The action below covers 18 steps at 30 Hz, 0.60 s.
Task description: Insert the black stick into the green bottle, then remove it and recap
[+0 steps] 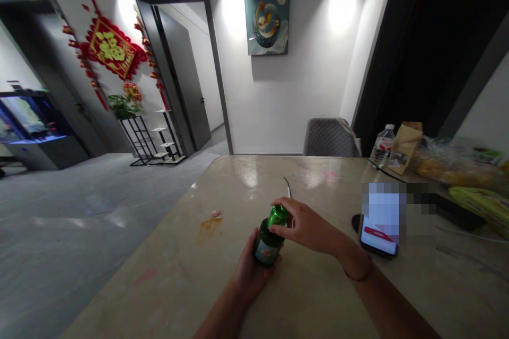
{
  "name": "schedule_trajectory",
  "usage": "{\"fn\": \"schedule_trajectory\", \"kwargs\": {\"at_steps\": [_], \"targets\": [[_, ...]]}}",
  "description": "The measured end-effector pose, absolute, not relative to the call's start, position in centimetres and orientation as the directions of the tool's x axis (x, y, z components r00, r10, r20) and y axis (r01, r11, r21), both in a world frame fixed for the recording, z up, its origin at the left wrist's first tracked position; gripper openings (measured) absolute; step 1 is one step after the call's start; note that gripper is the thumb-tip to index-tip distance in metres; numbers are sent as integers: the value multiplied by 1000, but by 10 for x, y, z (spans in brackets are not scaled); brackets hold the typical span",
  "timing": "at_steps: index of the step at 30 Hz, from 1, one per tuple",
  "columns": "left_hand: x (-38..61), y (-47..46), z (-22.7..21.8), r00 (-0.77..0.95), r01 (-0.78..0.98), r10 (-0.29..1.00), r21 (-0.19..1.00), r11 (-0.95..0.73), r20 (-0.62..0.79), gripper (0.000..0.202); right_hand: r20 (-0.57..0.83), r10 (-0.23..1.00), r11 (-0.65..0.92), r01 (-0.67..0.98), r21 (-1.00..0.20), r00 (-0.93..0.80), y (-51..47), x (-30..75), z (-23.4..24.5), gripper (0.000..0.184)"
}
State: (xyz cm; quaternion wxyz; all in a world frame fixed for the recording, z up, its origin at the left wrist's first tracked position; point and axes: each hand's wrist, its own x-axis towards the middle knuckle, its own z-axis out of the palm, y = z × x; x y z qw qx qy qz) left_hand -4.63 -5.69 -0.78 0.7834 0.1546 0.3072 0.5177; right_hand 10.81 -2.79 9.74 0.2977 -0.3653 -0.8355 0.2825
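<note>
At the far left of the frame a lit fish tank [27,116] glows blue on a dark cabinet. Right of it a red wall ornament [111,47] hangs above a black plant stand [153,140] beside an open doorway. Farther right, in the upper middle, a painting [267,20] hangs on the white wall, with a grey chair [330,137] below it at the table's far edge.

Across the lower frame runs the pale, glossy table [178,286]. An orange stain [209,224] marks it left of centre.

Just right of that, at lower centre, the left hand [248,275] comes up from the bottom edge. Its grip is wrapped snugly round the lower body of a dark jar [267,246], fingers curled behind it and thumb at the front. The jar is tilted, its top leaning to the right; whether its base touches the table I cannot tell.

On top sits a shiny green lid [277,216]. The right hand [308,228] reaches in from the right, and its grip is pressed over the lid, fingertips curved down its near side. A dark band circles that wrist.

Behind the hands a thin cable [287,186] lies on the table. Right of the right wrist a phone [379,238] lies with its screen lit. At the far right stand a water bottle [384,145] and a brown paper bag [405,145], next to plastic food bags [449,161].
</note>
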Motion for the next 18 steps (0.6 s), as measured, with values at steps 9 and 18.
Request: {"fn": "schedule_trajectory", "kwargs": {"at_steps": [9, 18], "targets": [[-41, -57, -6, 154, -756, 932, 568, 326, -329, 36, 362, 754, 626, 434, -648, -548, -16, 109, 85, 41], [-42, -59, 3, 163, -744, 911, 560, 366, -379, 38, 425, 748, 647, 417, -638, -510, -12, 104, 92, 24]]}}
